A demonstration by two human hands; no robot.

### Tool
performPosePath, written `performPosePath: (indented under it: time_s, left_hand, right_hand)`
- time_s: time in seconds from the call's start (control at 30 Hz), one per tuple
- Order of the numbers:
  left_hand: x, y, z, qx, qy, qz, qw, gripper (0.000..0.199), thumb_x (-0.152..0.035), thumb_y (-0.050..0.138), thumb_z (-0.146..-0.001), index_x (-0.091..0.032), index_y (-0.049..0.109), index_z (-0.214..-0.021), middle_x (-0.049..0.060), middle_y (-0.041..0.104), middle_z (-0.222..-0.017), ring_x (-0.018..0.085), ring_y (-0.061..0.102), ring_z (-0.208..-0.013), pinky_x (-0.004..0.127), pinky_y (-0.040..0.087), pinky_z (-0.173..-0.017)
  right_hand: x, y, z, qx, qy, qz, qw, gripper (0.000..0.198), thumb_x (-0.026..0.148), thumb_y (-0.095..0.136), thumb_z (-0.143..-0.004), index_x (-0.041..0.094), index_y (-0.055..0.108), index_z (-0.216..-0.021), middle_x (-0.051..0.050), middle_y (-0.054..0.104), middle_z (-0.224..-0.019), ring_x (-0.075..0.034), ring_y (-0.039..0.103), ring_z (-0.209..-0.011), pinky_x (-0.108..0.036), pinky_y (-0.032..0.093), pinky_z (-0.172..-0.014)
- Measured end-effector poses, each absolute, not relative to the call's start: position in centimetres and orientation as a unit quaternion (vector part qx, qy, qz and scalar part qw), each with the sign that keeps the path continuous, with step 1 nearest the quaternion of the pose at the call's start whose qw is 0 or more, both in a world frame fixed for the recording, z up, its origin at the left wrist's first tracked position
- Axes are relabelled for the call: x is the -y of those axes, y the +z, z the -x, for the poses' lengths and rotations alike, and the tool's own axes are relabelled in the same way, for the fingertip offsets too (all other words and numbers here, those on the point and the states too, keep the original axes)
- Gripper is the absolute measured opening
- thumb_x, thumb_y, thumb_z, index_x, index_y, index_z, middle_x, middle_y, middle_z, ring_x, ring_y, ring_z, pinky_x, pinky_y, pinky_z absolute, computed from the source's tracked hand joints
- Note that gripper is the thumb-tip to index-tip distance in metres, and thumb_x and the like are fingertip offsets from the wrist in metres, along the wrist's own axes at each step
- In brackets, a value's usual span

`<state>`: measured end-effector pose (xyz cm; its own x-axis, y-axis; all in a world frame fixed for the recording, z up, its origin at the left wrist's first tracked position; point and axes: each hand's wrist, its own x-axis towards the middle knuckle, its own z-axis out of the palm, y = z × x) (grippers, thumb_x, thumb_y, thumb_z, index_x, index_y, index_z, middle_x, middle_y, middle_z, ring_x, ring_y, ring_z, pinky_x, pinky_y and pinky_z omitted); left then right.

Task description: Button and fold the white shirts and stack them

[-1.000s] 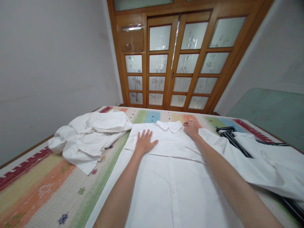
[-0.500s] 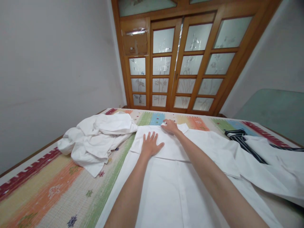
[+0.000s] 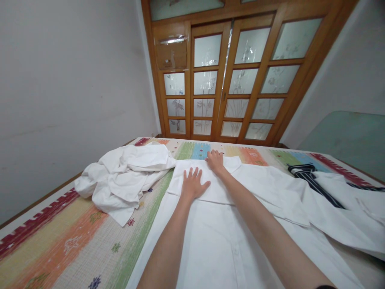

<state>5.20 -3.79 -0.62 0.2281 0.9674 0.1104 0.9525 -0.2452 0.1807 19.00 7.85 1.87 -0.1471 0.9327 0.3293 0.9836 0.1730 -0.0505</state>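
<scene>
A white shirt (image 3: 207, 237) lies spread over the patterned cloth in front of me, its collar end away from me and a button placket running down the middle. My left hand (image 3: 194, 185) rests flat on its upper part, fingers spread. At the collar edge, my right hand (image 3: 215, 161) has its fingers bent down and closed on the fabric; the fingertips are partly hidden. One white sleeve (image 3: 270, 186) stretches off to the right beneath my right forearm.
To the left lies a crumpled white garment (image 3: 120, 176). Black-and-white striped fabric (image 3: 315, 186) sits by more white cloth at right. The colourful striped tablecloth (image 3: 81, 237) covers the surface. A grey wall (image 3: 72, 80) and wooden glass-paned doors (image 3: 222, 92) stand beyond.
My right hand's fingers have bent more at the collar edge. My left hand stays flat on the shirt. The view has shifted slightly.
</scene>
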Motion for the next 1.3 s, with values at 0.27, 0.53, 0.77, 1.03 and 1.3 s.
performPosePath:
  time_s: [0.27, 0.53, 0.77, 1.03, 1.3]
  left_hand:
    - [3.7, -0.7, -5.2, -0.615, 0.090, -0.783, 0.035, 0.080, -0.070, 0.022, -0.088, -0.021, 0.029, -0.150, 0.005, 0.020, -0.158, 0.029, 0.012, -0.147, 0.053, 0.005, -0.119]
    - [3.4, -0.8, -5.3, -0.629, 0.081, -0.772, 0.034, 0.066, -0.056, 0.012, -0.095, -0.025, 0.026, -0.151, 0.001, 0.022, -0.158, 0.027, 0.014, -0.147, 0.052, 0.007, -0.119]
    - [3.8, -0.3, -5.4, -0.648, 0.071, -0.758, 0.021, 0.070, -0.061, 0.019, -0.093, -0.023, 0.027, -0.151, 0.005, 0.020, -0.159, 0.033, 0.012, -0.146, 0.060, 0.004, -0.116]
    - [3.6, -0.2, -5.2, -0.661, 0.061, -0.748, 0.028, 0.077, -0.066, 0.020, -0.090, -0.020, 0.028, -0.151, 0.008, 0.018, -0.159, 0.033, 0.011, -0.146, 0.058, 0.004, -0.116]
    - [2.0, 0.3, -0.8, -0.714, 0.063, -0.697, 0.028, 0.074, -0.060, 0.020, -0.092, -0.015, 0.028, -0.151, 0.010, 0.018, -0.159, 0.030, 0.017, -0.146, 0.049, 0.015, -0.118]
  right_hand:
    - [-6.5, 1.3, -20.7, 0.729, -0.113, 0.633, 0.235, 0.041, 0.046, 0.044, -0.093, 0.015, 0.061, -0.114, -0.017, 0.056, -0.126, -0.032, 0.046, -0.114, -0.045, 0.035, -0.094]
    - [-0.5, -0.3, -27.0, 0.781, -0.082, 0.594, 0.174, 0.047, 0.038, 0.034, -0.096, 0.013, 0.054, -0.130, -0.014, 0.042, -0.148, -0.028, 0.031, -0.138, -0.044, 0.027, -0.111]
    - [5.4, -2.8, -34.8, 0.790, -0.030, 0.607, 0.087, 0.060, 0.045, 0.022, -0.098, 0.011, 0.042, -0.143, -0.015, 0.034, -0.152, -0.028, 0.029, -0.142, -0.046, 0.027, -0.113]
    - [9.0, -2.1, -39.3, 0.736, -0.037, 0.675, 0.038, 0.059, 0.045, 0.020, -0.099, 0.014, 0.037, -0.147, -0.010, 0.030, -0.155, -0.023, 0.027, -0.143, -0.043, 0.025, -0.115]
    - [9.4, -2.0, -39.0, 0.727, -0.038, 0.685, 0.040, 0.061, 0.047, 0.017, -0.099, 0.015, 0.036, -0.147, -0.010, 0.029, -0.155, -0.024, 0.025, -0.143, -0.045, 0.023, -0.115]
